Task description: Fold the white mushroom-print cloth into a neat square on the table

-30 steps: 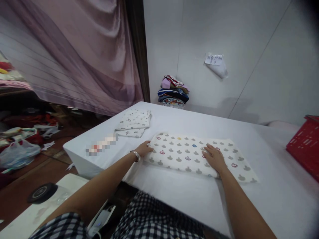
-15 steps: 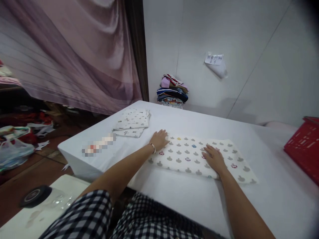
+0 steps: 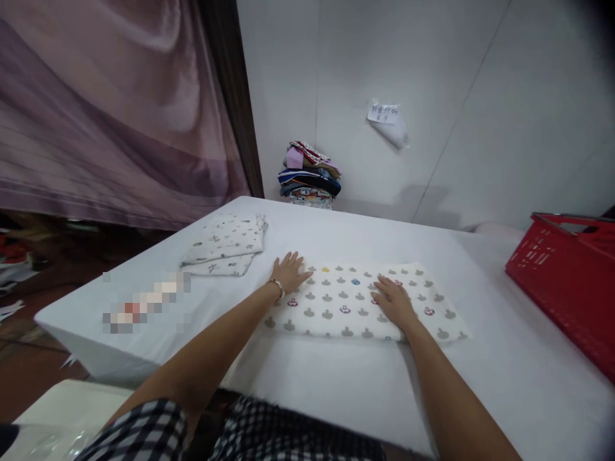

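Observation:
A folded white cloth [image 3: 336, 314] with grey and a few coloured mushroom-like prints lies flat across the table in front of me. My left hand [image 3: 289, 274] rests open at its left end, fingers spread, with a bracelet at the wrist. On the right half of the same cloth lies my right hand [image 3: 394, 301], palm down with its fingers apart. Neither hand grips anything. Farther left sits another folded white cloth [image 3: 223, 240] with small dark plant-like prints, apart from both hands.
The white table [image 3: 312, 371] meets a pale wall. A stack of folded fabrics [image 3: 310, 173] stands beyond its far edge. To the right is a red plastic basket [image 3: 557, 275]. A pinkish curtain [image 3: 120, 96] hangs at left. A blurred-out patch [image 3: 148, 301] covers something on the table.
The view has turned to the right, so more of the red basket shows. Both hands stay flat on the mushroom-printed cloth, which looks unchanged.

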Demonstrator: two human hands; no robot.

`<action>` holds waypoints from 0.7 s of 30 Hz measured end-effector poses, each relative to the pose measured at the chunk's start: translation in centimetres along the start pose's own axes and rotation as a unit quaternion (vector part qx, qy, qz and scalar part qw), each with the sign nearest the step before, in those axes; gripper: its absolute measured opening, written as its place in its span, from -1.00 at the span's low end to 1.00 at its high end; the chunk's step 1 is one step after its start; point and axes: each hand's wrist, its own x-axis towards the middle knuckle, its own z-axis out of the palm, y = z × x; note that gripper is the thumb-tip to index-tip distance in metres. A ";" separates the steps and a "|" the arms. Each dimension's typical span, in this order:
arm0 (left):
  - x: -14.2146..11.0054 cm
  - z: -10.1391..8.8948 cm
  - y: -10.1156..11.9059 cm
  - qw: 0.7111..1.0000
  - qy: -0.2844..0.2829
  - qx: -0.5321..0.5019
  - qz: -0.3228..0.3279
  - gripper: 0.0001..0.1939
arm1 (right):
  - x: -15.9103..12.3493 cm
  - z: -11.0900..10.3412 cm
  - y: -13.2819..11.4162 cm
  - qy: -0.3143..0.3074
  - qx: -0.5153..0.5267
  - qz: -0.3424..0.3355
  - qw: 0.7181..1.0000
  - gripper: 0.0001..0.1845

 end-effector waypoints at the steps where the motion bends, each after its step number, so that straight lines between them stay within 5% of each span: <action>1: -0.1 0.2 0.2 1.000 0.002 0.008 0.015 -0.24 | 0.0 0.0 0.0 0.000 -0.004 -0.001 1.000 -0.56; 8: -0.4 1.8 0.1 0.998 -0.016 0.055 0.022 -0.21 | 0.1 -1.0 -1.5 -0.036 -0.054 0.010 0.998 -0.57; 13: 0.1 2.0 -0.1 0.997 -0.010 0.066 0.025 -0.19 | 2.4 -1.7 -7.0 -0.093 -0.058 -0.037 0.993 -0.42; 17: 0.1 2.0 -0.1 0.997 0.003 0.069 0.027 -0.20 | 5.6 0.5 -11.1 -0.108 -0.050 -0.124 0.985 -0.30; 21: 0.1 1.9 0.0 0.998 -0.001 0.065 0.025 -0.20 | 7.3 3.2 -12.0 -0.141 -0.066 -0.105 0.982 -0.29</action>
